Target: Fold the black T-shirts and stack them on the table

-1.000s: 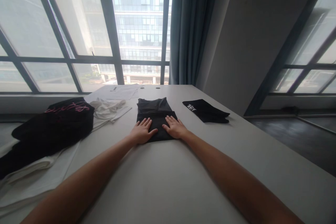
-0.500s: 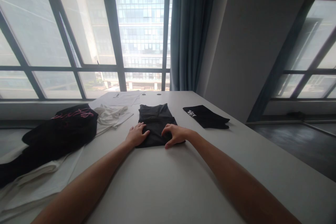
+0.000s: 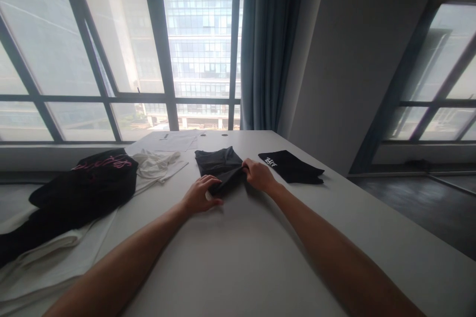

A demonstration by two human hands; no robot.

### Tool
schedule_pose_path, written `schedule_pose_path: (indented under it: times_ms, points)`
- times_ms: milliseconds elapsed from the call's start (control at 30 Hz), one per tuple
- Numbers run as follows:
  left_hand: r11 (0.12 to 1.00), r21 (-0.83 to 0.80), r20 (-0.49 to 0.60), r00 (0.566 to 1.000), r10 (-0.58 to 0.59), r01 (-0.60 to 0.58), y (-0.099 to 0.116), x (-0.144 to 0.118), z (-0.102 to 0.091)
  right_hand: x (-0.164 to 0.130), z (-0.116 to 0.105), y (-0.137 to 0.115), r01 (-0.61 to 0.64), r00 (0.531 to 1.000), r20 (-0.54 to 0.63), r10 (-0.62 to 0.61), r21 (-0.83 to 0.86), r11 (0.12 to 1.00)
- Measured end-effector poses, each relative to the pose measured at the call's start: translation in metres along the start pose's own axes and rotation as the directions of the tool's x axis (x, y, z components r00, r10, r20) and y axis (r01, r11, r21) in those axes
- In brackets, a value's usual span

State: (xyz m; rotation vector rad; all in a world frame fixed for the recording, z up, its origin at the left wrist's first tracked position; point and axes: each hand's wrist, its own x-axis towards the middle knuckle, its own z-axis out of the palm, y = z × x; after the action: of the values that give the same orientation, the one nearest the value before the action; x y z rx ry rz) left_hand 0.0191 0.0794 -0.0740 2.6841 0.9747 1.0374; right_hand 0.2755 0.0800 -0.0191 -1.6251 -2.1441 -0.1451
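Note:
A dark folded garment (image 3: 217,162) lies in the middle of the white table (image 3: 223,262), its near part lifted and bunched; whether it is a shirt or something else, I cannot tell. My right hand (image 3: 260,176) pinches its right edge, raising the cloth off the tabletop. At the near left corner, my left hand (image 3: 201,195) touches the cloth with its fingers and thumb apart. The thumb lies low by the table, in front of the garment's near edge.
A folded black garment (image 3: 292,167) with white lettering lies to the right. On the left are a black garment (image 3: 96,183) with pink script and white cloth (image 3: 158,164). Papers (image 3: 174,140) lie at the table's far end, before windows and a blue curtain (image 3: 262,49).
My right hand has closed on the garment's near right part and moved up and away, lifting the cloth. My left hand has shifted slightly right, its thumb now lower and apart.

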Motion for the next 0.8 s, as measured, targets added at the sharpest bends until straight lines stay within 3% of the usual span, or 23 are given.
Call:
schedule_pose_path:
  times_ms: [67,133,233,300,333,400,433,467,500,567,633,667,700,800]
  points:
    - [0.999,0.027,-0.016,0.999,-0.035,0.036,-0.002,0.0,0.004,0.001,-0.002,0.006,-0.013,0.998,-0.068,0.015,0.031,0.999]
    - [0.997,0.007,-0.036,0.996,-0.082,0.082,-0.004,-0.001,0.009,0.002,-0.003,0.011,-0.003,0.998,-0.064,0.006,0.051,0.999]
    - [0.979,-0.061,-0.078,0.977,-0.197,0.193,-0.006,-0.003,0.012,0.002,-0.008,0.017,0.022,0.999,0.031,-0.025,0.095,0.995]
    - [0.958,-0.109,-0.137,0.951,-0.278,0.265,-0.007,-0.001,0.007,0.002,-0.018,0.022,0.026,0.98,0.188,-0.058,0.171,0.985]
    - [0.949,-0.144,-0.156,0.94,-0.303,0.282,-0.007,0.002,0.003,0.001,-0.024,0.025,0.004,0.947,0.312,-0.072,0.211,0.978]
    - [0.926,-0.25,-0.091,0.946,-0.312,0.282,-0.005,0.01,-0.012,0.0,-0.04,0.031,-0.103,0.823,0.566,-0.049,0.234,0.967]
    - [0.904,-0.313,0.009,0.952,-0.305,0.292,-0.003,0.015,-0.022,-0.001,-0.049,0.033,-0.162,0.762,0.647,-0.016,0.215,0.963]
    - [0.871,-0.373,0.145,0.947,-0.288,0.322,0.0,0.02,-0.034,-0.002,-0.059,0.035,-0.204,0.73,0.683,0.015,0.198,0.959]
    - [0.828,-0.412,0.297,0.915,-0.274,0.381,0.003,0.025,-0.046,-0.003,-0.069,0.037,-0.227,0.726,0.687,0.027,0.202,0.953]
    - [0.737,-0.395,0.544,0.786,-0.293,0.548,0.013,0.031,-0.069,-0.005,-0.087,0.038,-0.225,0.75,0.66,-0.037,0.307,0.925]
    - [0.672,-0.313,0.66,0.662,-0.355,0.671,0.025,0.032,-0.091,-0.007,-0.102,0.035,-0.22,0.745,0.645,-0.173,0.482,0.848]
    - [0.651,-0.276,0.679,0.623,-0.389,0.707,0.03,0.032,-0.1,-0.008,-0.107,0.033,-0.229,0.74,0.631,-0.232,0.561,0.796]
    - [0.635,-0.255,0.682,0.601,-0.416,0.729,0.035,0.031,-0.108,-0.009,-0.11,0.03,-0.235,0.747,0.607,-0.272,0.623,0.746]
    - [0.595,-0.284,0.68,0.595,-0.428,0.752,0.04,0.028,-0.128,-0.008,-0.108,0.019,-0.207,0.817,0.492,-0.301,0.737,0.644]
